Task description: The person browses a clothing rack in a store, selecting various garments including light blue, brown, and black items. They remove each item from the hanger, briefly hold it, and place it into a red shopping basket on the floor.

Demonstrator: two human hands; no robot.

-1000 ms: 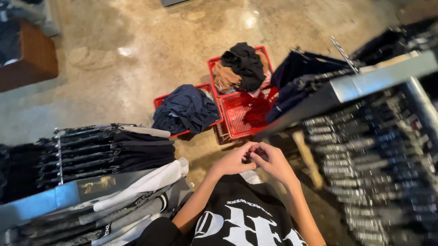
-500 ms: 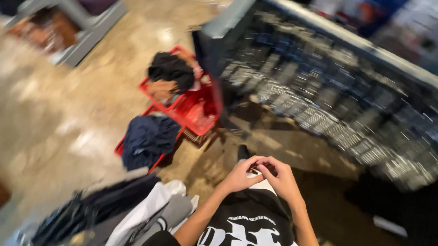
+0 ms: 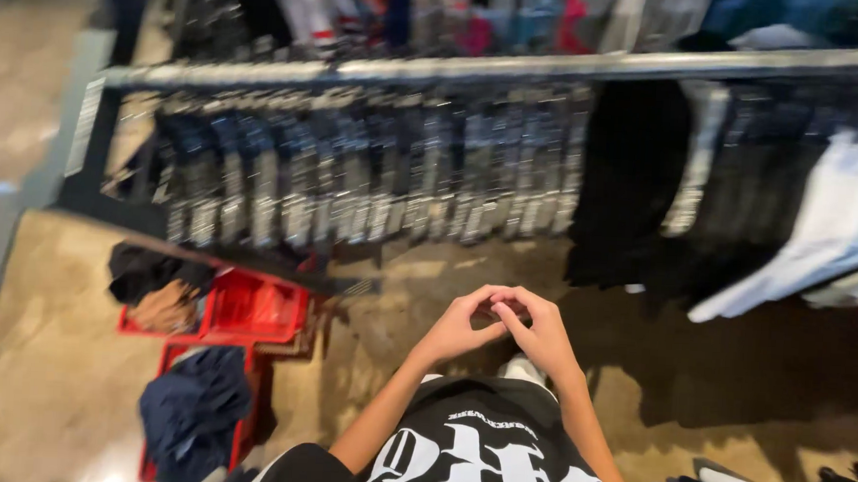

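Centrally: left hand and right hand, fingertips pinched together, possibly on something small, content not discernible. Beyond: clothes rail, dark garments. Left: red baskets, heaped clothes. Best kept steady, close to chest.

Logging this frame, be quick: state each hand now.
Left hand: fingers curled, touching the right hand; holding anything, cannot tell.
Right hand: same, cannot tell.

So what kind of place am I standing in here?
Most likely a clothing shop. A long metal clothes rail carries a dense row of dark garments on hangers, and red plastic shopping baskets heaped with folded clothes sit on the polished concrete floor.
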